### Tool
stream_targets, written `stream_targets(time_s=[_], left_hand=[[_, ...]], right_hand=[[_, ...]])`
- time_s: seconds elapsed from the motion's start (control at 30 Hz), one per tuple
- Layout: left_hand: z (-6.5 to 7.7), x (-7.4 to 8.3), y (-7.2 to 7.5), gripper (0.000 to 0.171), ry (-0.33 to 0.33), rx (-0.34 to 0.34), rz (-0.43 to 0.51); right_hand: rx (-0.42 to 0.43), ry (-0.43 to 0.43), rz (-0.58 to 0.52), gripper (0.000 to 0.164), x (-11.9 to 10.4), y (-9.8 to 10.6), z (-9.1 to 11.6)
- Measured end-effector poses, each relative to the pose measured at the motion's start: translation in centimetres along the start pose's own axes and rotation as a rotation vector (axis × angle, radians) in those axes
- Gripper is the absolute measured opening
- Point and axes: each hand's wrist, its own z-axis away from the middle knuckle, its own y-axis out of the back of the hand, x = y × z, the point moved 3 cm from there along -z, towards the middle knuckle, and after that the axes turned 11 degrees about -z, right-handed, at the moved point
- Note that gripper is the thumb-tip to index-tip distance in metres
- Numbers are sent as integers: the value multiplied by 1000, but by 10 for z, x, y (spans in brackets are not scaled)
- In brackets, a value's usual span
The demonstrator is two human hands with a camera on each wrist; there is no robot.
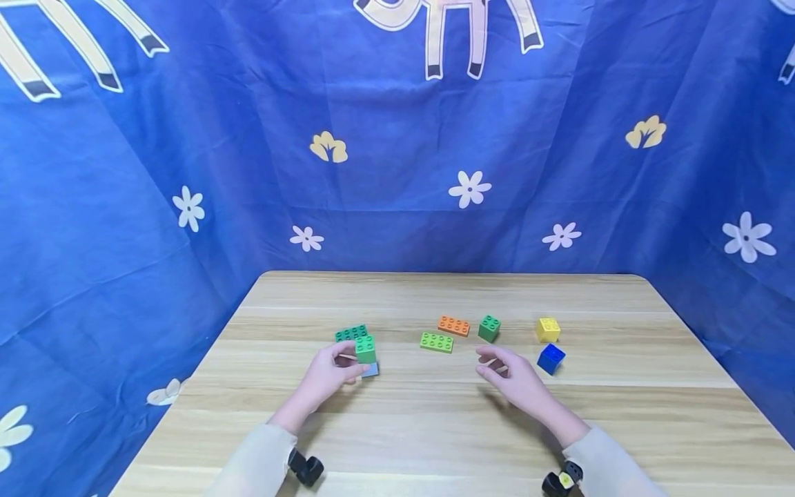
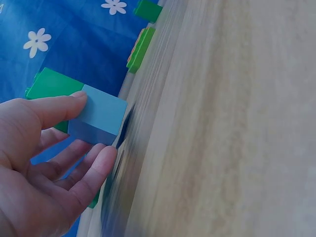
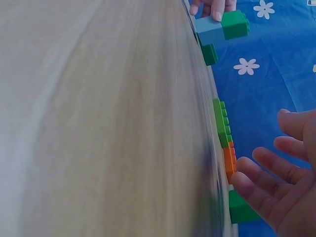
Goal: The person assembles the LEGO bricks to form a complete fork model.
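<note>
My left hand (image 1: 326,375) pinches a two-brick stack between thumb and fingers: a bright green brick (image 1: 366,350) on top of a light blue brick (image 2: 101,111). In the left wrist view the thumb lies across the seam where the two bricks meet. Behind the stack, a dark green brick (image 1: 348,334) with several studs is partly covered. My right hand (image 1: 514,378) holds nothing; its fingers are loosely bent over the table. A green brick (image 1: 489,328) stands beyond its fingertips, and a dark blue brick (image 1: 551,359) is to its right.
On the wooden table (image 1: 404,442), a flat lime brick (image 1: 437,342) and a flat orange brick (image 1: 454,326) lie between the hands, toward the back. A yellow brick (image 1: 548,330) sits behind the dark blue one. Blue patterned cloth (image 1: 397,138) hangs behind the table.
</note>
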Motion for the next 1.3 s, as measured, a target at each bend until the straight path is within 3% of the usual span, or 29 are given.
stream_targets(time_s=[0.53,0.9,1.07,1.3], left_hand=[[4,-7,6,57,8,24,20],[5,-11,12,65,18,16,-18],[8,-1,20,63,-40,43,-74],[10,22,34,60,-163,160,-147]], right_hand=[[19,-3,5,34,4,11,7],[30,-17,8,33,9,15,10],[31,-33,6,33,8,15,9],[28,-30,12,35,7,12,3]])
